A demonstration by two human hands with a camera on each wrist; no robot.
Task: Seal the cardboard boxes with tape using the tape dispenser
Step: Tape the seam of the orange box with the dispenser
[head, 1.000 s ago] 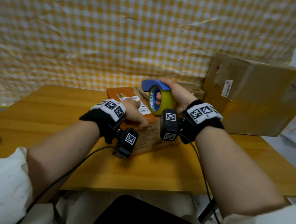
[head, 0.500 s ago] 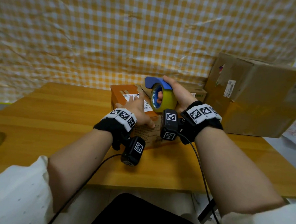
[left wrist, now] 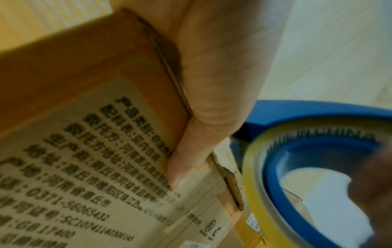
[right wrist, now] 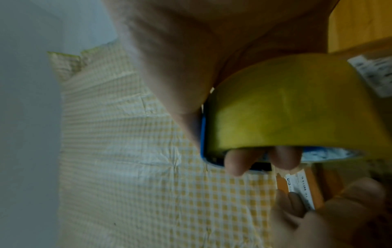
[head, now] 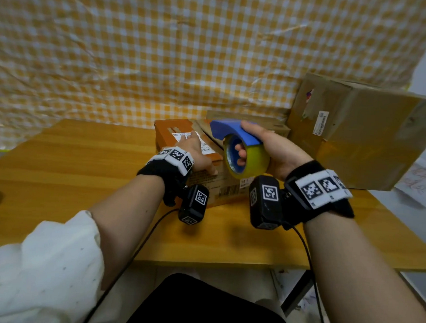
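Shifted since the earlier frame, the small cardboard box (head: 183,145) now sits farther from the table's (head: 58,168) near edge, and the left hand (head: 195,153) has followed it forward. Left hand: fingers laid straight across the top of the box over its white label (head: 183,136), thumb pressed against the near printed side. Right hand (head: 279,150): fingers curled through the core of the yellow tape roll (head: 251,161) in the blue tape dispenser (head: 233,130), held just above the box's right edge; a large cardboard box (head: 366,134) stands at far right.
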